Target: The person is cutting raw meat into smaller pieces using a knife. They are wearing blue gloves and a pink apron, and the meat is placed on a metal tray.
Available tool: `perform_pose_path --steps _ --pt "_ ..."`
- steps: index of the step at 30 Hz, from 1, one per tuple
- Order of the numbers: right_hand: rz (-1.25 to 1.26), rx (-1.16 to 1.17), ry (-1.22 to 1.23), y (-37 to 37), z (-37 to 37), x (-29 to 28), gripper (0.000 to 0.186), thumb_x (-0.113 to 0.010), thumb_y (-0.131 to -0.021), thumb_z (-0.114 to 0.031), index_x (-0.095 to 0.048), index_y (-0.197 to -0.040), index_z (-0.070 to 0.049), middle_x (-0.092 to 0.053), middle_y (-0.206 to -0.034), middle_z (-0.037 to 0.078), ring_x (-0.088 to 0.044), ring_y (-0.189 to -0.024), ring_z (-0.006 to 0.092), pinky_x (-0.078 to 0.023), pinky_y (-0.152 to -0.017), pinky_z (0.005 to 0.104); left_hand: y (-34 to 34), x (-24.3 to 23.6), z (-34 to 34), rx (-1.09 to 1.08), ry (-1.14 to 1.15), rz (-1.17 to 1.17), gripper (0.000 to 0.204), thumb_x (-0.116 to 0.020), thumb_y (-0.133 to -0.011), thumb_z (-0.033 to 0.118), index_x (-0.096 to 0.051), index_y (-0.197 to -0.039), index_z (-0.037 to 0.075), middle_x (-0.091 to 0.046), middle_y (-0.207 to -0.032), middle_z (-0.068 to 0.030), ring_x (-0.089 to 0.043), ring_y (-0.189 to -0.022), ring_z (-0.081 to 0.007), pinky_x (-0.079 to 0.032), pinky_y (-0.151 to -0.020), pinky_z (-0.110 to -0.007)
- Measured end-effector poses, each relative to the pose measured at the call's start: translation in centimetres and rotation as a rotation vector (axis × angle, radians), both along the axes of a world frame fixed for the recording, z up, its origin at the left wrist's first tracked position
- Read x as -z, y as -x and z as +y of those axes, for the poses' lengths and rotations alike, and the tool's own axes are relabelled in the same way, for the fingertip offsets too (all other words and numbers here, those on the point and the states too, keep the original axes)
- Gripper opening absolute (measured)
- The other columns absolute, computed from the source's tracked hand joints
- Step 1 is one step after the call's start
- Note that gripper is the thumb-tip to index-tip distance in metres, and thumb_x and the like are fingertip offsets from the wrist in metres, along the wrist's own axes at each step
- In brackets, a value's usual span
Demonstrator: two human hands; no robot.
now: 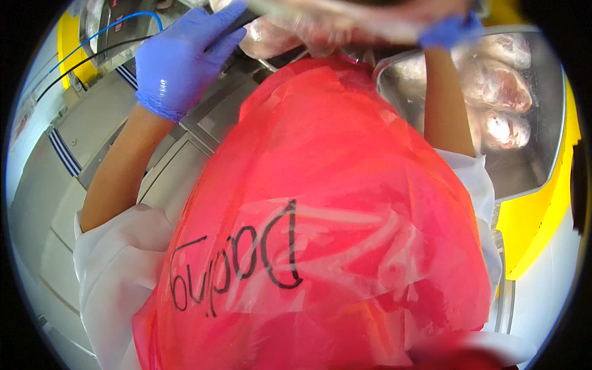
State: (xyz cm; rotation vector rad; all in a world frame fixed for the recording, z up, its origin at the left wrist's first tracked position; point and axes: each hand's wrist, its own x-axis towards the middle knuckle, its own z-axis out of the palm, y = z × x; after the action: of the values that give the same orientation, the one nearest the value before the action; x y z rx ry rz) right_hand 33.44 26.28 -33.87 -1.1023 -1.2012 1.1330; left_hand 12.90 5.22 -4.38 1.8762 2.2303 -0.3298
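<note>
Now a long, blurred pinkish piece (pixel 357 23) spans the top of view, beyond the red apron (pixel 345 154); right hand (pixel 453 29) at its right end, grip too smeared to tell; left hand (pixel 185 58) by its left end, fingers extended, hold unclear. Best, I judge, to support both ends evenly, keep it level and clear of the wrapped meat pieces (pixel 496 85) in the metal tray (pixel 530 166)

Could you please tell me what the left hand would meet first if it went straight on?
The left hand would probably meet the wrapped meat first; depth is unclear, so they may already touch.
</note>
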Motion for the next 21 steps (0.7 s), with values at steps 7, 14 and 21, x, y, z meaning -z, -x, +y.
perform_pose_path --steps 7,14,21 --pt "-0.357 0.026 -0.116 -0.6 -0.5 -0.8 0.035 -0.065 -0.101 -0.015 -0.062 -0.131 0.004 -0.067 -0.107 0.012 -0.063 -0.088 0.0175 -0.053 -0.082 0.0317 1.6 2.1 -2.2 0.092 -0.206 -0.019 0.05 -0.077 -0.086 0.023 -0.068 -0.135 0.02 -0.065 -0.074 -0.0133 -0.065 -0.063 -0.0322 -0.052 -0.059 -0.043" --pt "-0.408 0.003 -0.169 -0.3 0.6 -0.2 0.06 -0.073 -0.091 -0.03 -0.053 -0.139 0.0 -0.056 -0.124 0.019 -0.053 -0.109 0.0282 -0.044 -0.096 0.041 1.7 2.6 -3.0 0.101 -0.262 -0.029 0.048 -0.076 -0.084 0.022 -0.071 -0.131 0.019 -0.067 -0.079 -0.0116 -0.067 -0.068 -0.0306 -0.053 -0.06 -0.041" --pt "-0.725 -0.124 -0.597 -3.8 -0.4 0.3 0.086 -0.081 -0.08 -0.045 -0.044 -0.146 -0.003 -0.045 -0.141 0.026 -0.043 -0.13 0.039 -0.036 -0.109 0.0503 1.2 -0.2 -1.0 0.043 -0.189 0.088 0.03 -0.075 -0.083 0.03 -0.078 -0.109 0.015 -0.073 -0.081 -0.0133 -0.071 -0.074 -0.0309 -0.055 -0.069 -0.043"
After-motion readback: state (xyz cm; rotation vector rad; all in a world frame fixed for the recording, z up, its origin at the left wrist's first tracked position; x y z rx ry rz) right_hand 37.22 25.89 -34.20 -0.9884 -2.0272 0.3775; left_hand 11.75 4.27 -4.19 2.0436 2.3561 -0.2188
